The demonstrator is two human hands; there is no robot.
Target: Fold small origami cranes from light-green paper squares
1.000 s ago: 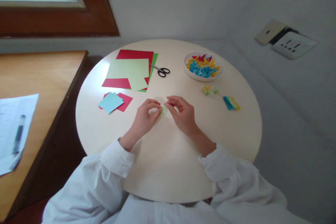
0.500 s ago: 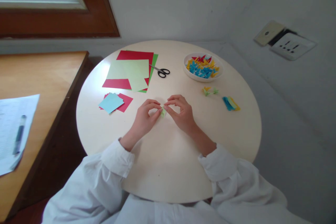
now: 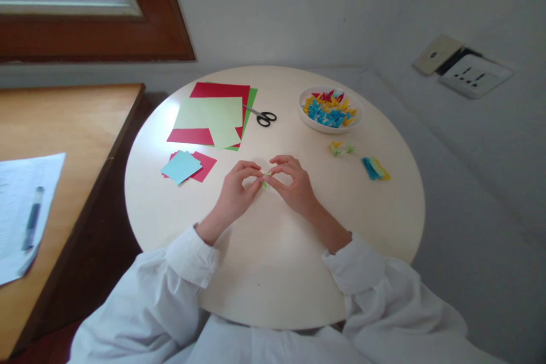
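Note:
A small piece of folded light-green paper (image 3: 265, 183) is pinched between my two hands over the middle of the round table. My left hand (image 3: 239, 185) grips its left side between thumb and fingertips. On the other side, the thumb and index finger of my right hand (image 3: 294, 181) close on it. Much of the paper is hidden behind the fingertips, so its exact folded shape is hard to make out. Beyond the right hand lie several small folded paper pieces (image 3: 336, 149), yellow and light green.
A white bowl (image 3: 302, 120) of red, yellow and blue folded paper stands at the back right, with flat coloured papers (image 3: 375, 169) nearer. Scissors (image 3: 265, 119) touch large coloured sheets (image 3: 205, 111) at the back left. Blue and red paper squares (image 3: 182, 168) lie left on the white table (image 3: 273, 278).
My right fingertips have shifted slightly left, nearer the left ones, and now pinch the folded paper. A little more of the light green shows above the fingers.

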